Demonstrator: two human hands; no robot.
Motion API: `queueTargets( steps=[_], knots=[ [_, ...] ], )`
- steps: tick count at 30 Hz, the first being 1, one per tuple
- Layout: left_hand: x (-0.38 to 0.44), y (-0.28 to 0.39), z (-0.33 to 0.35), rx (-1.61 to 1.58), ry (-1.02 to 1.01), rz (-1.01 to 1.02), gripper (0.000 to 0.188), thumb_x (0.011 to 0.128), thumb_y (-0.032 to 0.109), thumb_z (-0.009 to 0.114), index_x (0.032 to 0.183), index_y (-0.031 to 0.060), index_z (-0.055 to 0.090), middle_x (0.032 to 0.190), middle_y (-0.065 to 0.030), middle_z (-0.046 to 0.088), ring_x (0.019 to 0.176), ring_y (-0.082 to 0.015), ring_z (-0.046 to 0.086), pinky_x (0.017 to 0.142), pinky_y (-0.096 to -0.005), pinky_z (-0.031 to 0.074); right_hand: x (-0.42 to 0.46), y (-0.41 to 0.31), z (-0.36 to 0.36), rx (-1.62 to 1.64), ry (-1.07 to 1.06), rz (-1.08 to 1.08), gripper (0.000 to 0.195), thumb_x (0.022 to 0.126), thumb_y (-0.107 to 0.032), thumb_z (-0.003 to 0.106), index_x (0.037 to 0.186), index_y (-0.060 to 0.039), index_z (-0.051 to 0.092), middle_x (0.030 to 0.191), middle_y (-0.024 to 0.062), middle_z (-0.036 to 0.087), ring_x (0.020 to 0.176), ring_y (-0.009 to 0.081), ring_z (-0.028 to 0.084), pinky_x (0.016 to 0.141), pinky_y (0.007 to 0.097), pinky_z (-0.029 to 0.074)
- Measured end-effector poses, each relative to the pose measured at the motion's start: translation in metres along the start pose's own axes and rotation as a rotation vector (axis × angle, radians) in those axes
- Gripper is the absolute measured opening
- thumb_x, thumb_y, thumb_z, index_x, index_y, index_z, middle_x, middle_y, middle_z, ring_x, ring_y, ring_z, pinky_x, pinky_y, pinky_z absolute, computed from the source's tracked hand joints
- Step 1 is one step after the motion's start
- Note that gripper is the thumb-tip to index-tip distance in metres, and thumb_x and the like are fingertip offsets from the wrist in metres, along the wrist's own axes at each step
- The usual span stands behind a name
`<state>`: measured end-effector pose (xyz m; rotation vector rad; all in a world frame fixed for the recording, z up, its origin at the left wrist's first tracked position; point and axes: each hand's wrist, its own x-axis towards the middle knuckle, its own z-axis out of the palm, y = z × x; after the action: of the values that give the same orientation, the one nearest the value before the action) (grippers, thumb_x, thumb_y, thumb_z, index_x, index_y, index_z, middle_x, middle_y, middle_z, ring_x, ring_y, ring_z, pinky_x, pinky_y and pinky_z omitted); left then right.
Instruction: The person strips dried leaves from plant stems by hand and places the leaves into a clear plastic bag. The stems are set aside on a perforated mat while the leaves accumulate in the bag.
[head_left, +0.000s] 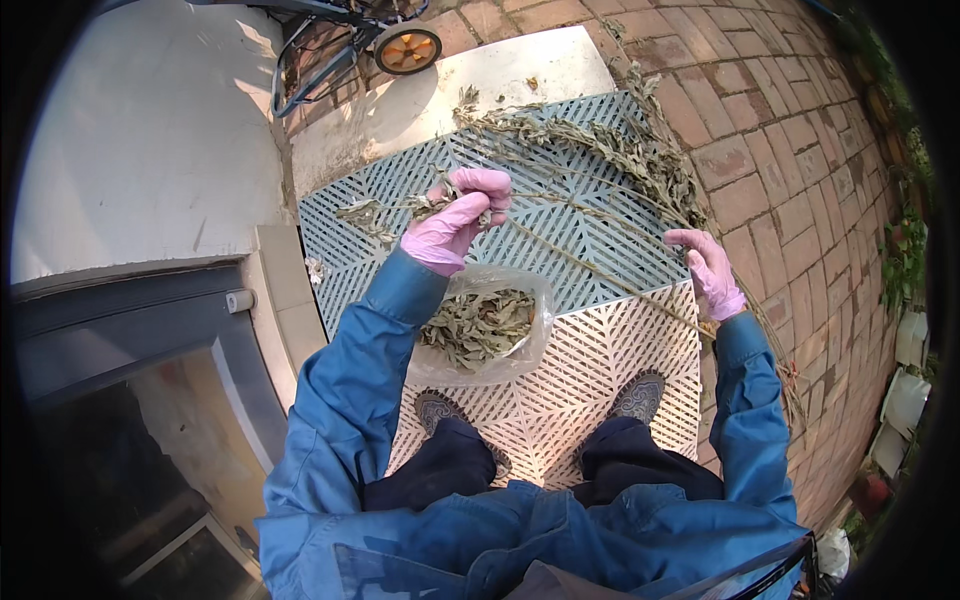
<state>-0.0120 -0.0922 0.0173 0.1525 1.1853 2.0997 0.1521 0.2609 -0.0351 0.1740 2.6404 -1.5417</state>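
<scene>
My left hand (469, 210), in a pink glove, is closed around the leafy part of a dried plant stalk (574, 202). Grey-green withered leaves (364, 215) stick out to the left of its fingers. The bare stem runs right to my right hand (709, 274), also gloved in pink, whose thumb and curled forefinger pinch it. Below my left hand stands an open clear plastic bag (546, 300) holding loose dried leaves (480, 326). A second thin stem (600, 271) slants down to the right, passing below my right hand.
A heap of dried leafy stalks (626, 154) lies along the far right of the slatted plastic mats (390, 169). Beyond is a pale slab (517, 64), and a wheeled cart (405, 49) stands past it. A door (150, 375) is at left, brick paving (772, 187) at right.
</scene>
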Motion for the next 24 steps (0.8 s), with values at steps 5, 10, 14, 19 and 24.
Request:
queueTargets(
  steps=[5,10,14,19,24],
  knots=[
    [0.000,0.005,0.005,0.002,-0.043,-0.006,0.038,0.084,0.007,0.056,0.121,0.0019,0.048,0.112,-0.0092,0.056,0.098,-0.0173,0.056,0.085,-0.0285,0.046,0.074,-0.095,0.029,-0.115,-0.168,-0.327,0.048,0.091,-0.041,0.041,0.116,-0.0025,0.052,0.106,0.0162,0.057,0.100,0.0303,0.052,0.088,0.0357,0.040],
    [0.000,0.010,0.010,0.217,0.101,0.001,0.040,0.090,0.023,0.051,0.123,0.0005,0.048,0.118,-0.0113,0.053,0.085,-0.0093,0.056,0.067,-0.0180,0.049,0.094,-0.108,0.086,0.016,-0.288,-0.178,0.033,0.092,-0.032,0.046,0.088,-0.0028,0.059,0.069,0.0058,0.059,0.063,0.0162,0.055,0.062,0.0276,0.044],
    [-0.011,0.002,-0.006,0.490,0.139,-0.133,0.043,0.092,0.040,0.046,0.094,-0.0001,0.062,0.079,-0.0036,0.062,0.056,-0.0057,0.049,0.047,-0.0159,0.037,0.089,-0.107,0.092,0.018,-0.184,-0.044,0.025,0.090,-0.025,0.052,0.081,-0.0023,0.056,0.060,0.0060,0.052,0.053,0.0173,0.046,0.054,0.0261,0.040],
    [-0.045,0.005,0.014,0.322,0.070,-0.394,0.027,0.088,0.030,0.057,0.080,0.0048,0.058,0.068,-0.0014,0.057,0.059,-0.0056,0.046,0.052,-0.0180,0.034,0.084,-0.102,0.073,-0.192,-0.258,-0.327,0.026,0.088,-0.031,0.052,0.078,-0.0070,0.054,0.058,0.0146,0.046,0.054,0.0338,0.046,0.050,0.0363,0.039],
    [-0.095,0.020,0.002,0.088,-0.115,-0.221,0.038,0.086,0.042,0.056,0.066,0.0117,0.043,0.053,0.0024,0.040,0.051,-0.0093,0.033,0.047,-0.0226,0.024,0.080,-0.071,0.054,-0.186,-0.161,-0.299,0.026,0.090,-0.026,0.052,0.074,-0.0052,0.049,0.056,0.0130,0.042,0.049,0.0297,0.041,0.047,0.0330,0.038]
  ],
)
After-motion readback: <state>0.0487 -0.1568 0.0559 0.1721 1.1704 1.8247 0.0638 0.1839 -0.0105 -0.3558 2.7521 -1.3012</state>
